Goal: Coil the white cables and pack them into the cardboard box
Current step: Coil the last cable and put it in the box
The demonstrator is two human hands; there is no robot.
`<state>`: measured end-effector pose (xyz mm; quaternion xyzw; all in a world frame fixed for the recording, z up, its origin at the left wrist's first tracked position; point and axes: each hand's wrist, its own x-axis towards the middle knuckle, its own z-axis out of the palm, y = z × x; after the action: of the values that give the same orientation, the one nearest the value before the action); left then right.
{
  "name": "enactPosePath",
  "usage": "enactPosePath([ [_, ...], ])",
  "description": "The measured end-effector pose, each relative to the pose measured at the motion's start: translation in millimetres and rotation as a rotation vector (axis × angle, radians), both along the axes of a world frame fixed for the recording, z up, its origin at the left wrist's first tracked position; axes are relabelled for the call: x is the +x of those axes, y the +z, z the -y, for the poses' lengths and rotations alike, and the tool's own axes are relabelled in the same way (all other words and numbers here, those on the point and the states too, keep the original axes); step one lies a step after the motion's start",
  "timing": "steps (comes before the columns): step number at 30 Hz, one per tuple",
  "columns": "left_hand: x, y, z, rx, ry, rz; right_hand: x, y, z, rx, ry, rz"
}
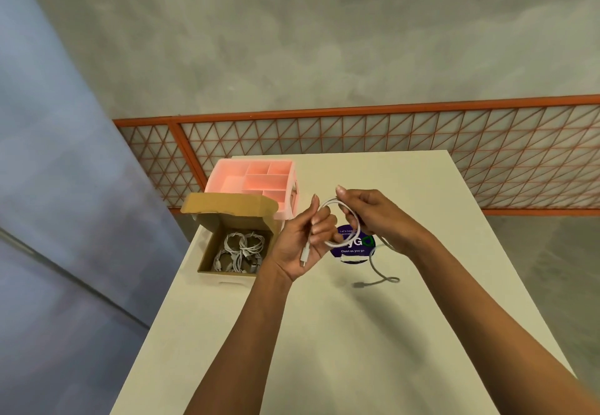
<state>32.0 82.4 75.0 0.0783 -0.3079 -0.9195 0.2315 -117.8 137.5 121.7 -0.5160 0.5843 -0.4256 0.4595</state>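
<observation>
Forearms reach in from 6 o'clock over counter (324, 333). Left hand (302, 245) pinches plug end of white cable (328, 202). Right hand (373, 216), at its 3 o'clock, grips first loop. Tail trails loose to counter at 4 o'clock. Cardboard box (207, 252) at 9 o'clock, flap open, several coiled cables (242, 249) inside. Judged: most packed; this coil barely begun, boxing left. No other loose cable visible.

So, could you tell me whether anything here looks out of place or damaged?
Only the purple round sticker on the table: its lower edge shows a ragged white patch, as if torn or peeling. The cardboard box and pink organiser stand upright near the left edge.
</observation>
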Motion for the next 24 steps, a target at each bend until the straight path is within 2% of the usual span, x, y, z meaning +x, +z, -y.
enactPosePath([
  [3, -4, 1, -8, 0.004, 0.069, 0.032, 6, -7, 6, -0.094, -0.209, -0.155],
  [6, -5, -2, -12, 0.02, 0.096, 0.018, 9, -14, 8, -0.143, -0.276, -0.231],
  [9, -5, -5, -11, 0.039, 0.091, -0.029, 9, -16, 8, -0.121, -0.239, -0.197],
  [17, 0, -2, -5, 0.042, 0.155, -0.037, -10, 1, -2, -0.058, 0.078, -0.061],
  [24, 1, 0, -6, 0.003, -0.009, -0.06, -15, 0, 6, -0.274, -0.121, -0.142],
])
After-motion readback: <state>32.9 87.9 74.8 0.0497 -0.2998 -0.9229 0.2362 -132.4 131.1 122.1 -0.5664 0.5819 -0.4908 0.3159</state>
